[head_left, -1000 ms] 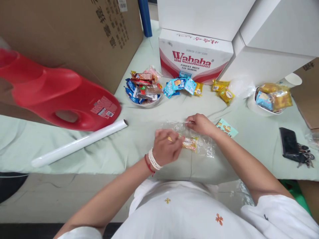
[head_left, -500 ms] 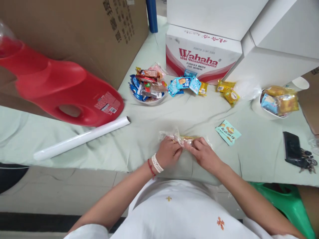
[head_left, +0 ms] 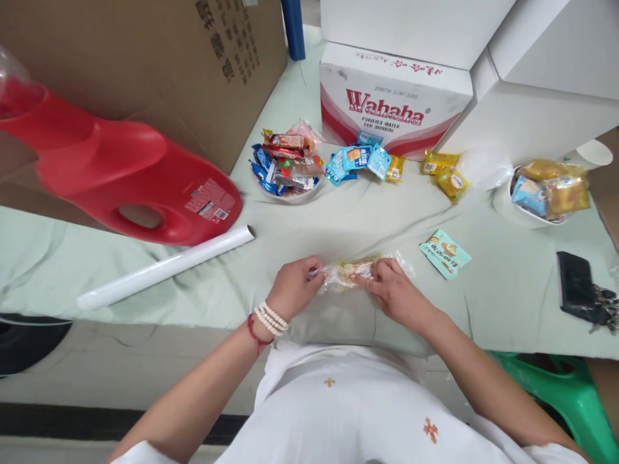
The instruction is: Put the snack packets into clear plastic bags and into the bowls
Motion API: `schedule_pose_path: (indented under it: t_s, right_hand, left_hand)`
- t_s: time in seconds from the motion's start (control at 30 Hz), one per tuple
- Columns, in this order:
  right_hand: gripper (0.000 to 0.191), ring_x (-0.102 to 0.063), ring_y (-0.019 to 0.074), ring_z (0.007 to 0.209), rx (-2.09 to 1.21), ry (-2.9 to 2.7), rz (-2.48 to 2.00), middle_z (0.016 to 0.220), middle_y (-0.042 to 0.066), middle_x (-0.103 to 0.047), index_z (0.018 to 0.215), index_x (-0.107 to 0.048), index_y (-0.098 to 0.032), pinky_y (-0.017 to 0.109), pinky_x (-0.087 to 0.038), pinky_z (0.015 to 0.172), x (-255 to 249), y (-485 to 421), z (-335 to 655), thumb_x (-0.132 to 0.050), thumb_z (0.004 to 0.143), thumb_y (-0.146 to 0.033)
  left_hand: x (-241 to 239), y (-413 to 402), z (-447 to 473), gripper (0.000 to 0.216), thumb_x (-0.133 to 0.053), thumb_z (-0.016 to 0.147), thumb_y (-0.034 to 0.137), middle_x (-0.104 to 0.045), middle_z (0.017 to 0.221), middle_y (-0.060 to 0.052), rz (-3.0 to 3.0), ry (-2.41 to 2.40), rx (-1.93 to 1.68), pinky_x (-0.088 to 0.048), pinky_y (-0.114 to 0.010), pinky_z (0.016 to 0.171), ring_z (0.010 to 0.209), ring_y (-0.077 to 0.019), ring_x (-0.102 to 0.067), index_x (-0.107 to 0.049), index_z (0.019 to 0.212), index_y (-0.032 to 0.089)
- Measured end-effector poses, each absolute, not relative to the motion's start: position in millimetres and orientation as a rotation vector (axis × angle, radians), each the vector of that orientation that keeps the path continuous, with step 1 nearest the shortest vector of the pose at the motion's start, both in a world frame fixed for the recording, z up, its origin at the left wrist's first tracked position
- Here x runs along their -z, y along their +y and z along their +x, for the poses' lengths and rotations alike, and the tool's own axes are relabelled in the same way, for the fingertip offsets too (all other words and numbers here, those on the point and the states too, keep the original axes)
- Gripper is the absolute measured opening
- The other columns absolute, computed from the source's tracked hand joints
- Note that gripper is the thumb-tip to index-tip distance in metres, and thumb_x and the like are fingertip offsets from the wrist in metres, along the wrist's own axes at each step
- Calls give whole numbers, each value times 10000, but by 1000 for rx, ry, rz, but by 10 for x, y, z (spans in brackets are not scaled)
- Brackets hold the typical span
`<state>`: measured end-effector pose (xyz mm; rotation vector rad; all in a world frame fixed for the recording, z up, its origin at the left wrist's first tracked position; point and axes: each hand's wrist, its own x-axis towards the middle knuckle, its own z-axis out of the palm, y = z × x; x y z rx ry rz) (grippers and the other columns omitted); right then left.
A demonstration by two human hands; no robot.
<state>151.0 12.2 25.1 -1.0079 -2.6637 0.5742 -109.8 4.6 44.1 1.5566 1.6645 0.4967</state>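
Between my hands, close to the table's front edge, lies a clear plastic bag (head_left: 333, 277) with yellow-wrapped snacks (head_left: 356, 270) inside it. My left hand (head_left: 296, 283), with beads and a red cord at the wrist, pinches the bag's left end between thumb and fingers. My right hand (head_left: 394, 290) is closed on the right part of the bag, over the snacks, its index finger pointing left along them. A loose edge of clear plastic sticks out beyond the right fingers. To the right of that hand lies a flat mint-green packet (head_left: 445, 254).
Behind are a bowl of wrapped snacks (head_left: 290, 193), blue packets (head_left: 358, 158), yellow packets (head_left: 452, 180) and a white Wahaba-style water carton (head_left: 387, 116). A red jug (head_left: 135, 174) and white tube (head_left: 169, 267) lie left. Rightward stand another bowl (head_left: 520, 209), and a black wallet (head_left: 575, 287) with keys.
My left hand has moved left from the middle of the bag to its left end, drawing the plastic out straight. My right hand stays at the right side of the snacks.
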Motion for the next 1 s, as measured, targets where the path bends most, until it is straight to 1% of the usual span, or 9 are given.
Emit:
schedule_pose_path:
  t_s: [0.13, 0.23, 0.4, 0.53, 0.6, 0.67, 0.77, 0.87, 1.0]
  right_hand:
    - [479, -453, 311, 1224, -700, -2602, -940, 1121, 138, -536, 1452, -595, -260, 513, -504, 1021, -341, 88, 1495, -551, 986, -158]
    - [462, -429, 329, 1359, -793, -2530, -908, 1247, 153, -560, 1453, -577, -276, 561, -466, 1096, -337, 65, 1546, -559, 994, -228]
    - [412, -565, 296, 1201, -573, -2097, -1393, 1227, 131, -615, 1440, -544, -282, 538, -508, 1032, -122, 115, 1713, -482, 1033, -303]
    - [323, -387, 409, 1355, -242, -2043, -1703, 1334, 194, -509, 1205, -679, -185, 639, -393, 1109, -8, 201, 1758, -637, 917, -324]
    - [179, -431, 384, 1322, -279, -2071, -1718, 1322, 180, -515, 1049, -695, -196, 586, -428, 1085, -65, 217, 1719, -593, 925, -275]
    - [151, -563, 316, 1129, -376, -2074, -1741, 1198, 155, -573, 991, -671, -208, 489, -506, 969, -184, 197, 1629, -532, 953, -253]
    - [172, -612, 247, 852, -580, -2137, -1713, 962, 95, -619, 997, -641, -214, 394, -532, 802, -364, 121, 1423, -473, 979, -249]
    - [224, -651, 238, 954, -791, -2072, -1514, 1076, 114, -661, 1126, -625, -200, 378, -546, 876, -403, 57, 1256, -449, 1006, -270]
    - [368, -680, 209, 1069, -1141, -1819, -1344, 1236, 115, -688, 1333, -559, -207, 363, -565, 954, -242, 0, 1270, -453, 1041, -406]
  left_hand:
    - [-512, 30, -867, 295, -584, 911, 447, -647, 661, 10, 1195, 1401, -688, -452, -249, 582, 590, -141, -571, -680, 905, 167]
    - [-442, 70, -539, 287, -483, 952, 235, -737, 908, -67, 1410, 1448, -666, -519, -291, 718, 778, -176, -655, -728, 1085, 165]
    - [-317, 24, -267, 344, -471, 995, 207, -673, 1065, -106, 2044, 1747, -356, -482, -321, 704, 1005, -246, -601, -730, 1212, 271]
    - [-301, 9, -281, 328, -568, 973, 304, -623, 1103, -103, 2105, 1895, -354, -478, -387, 804, 1040, -281, -556, -692, 1274, 342]
    - [-292, 35, -299, 439, -625, 937, 328, -605, 1232, -137, 2076, 1965, -385, -467, -454, 909, 1149, -321, -533, -619, 1375, 290]
    - [-282, 68, -316, 445, -650, 917, 363, -607, 1269, -157, 2048, 1956, -374, -451, -484, 972, 1212, -341, -525, -622, 1337, 219]
    - [-276, 95, -326, 269, -643, 905, 380, -654, 1098, -129, 2033, 1873, -333, -479, -454, 932, 1082, -314, -595, -667, 1087, 184]
    - [-274, 67, -288, 147, -583, 904, 271, -638, 999, -127, 2051, 1905, -455, -501, -417, 841, 977, -300, -605, -625, 1006, 174]
    - [-243, -44, -144, 179, -535, 849, 155, -626, 977, -131, 2149, 1700, -764, -503, -451, 889, 986, -306, -589, -590, 1017, 186]
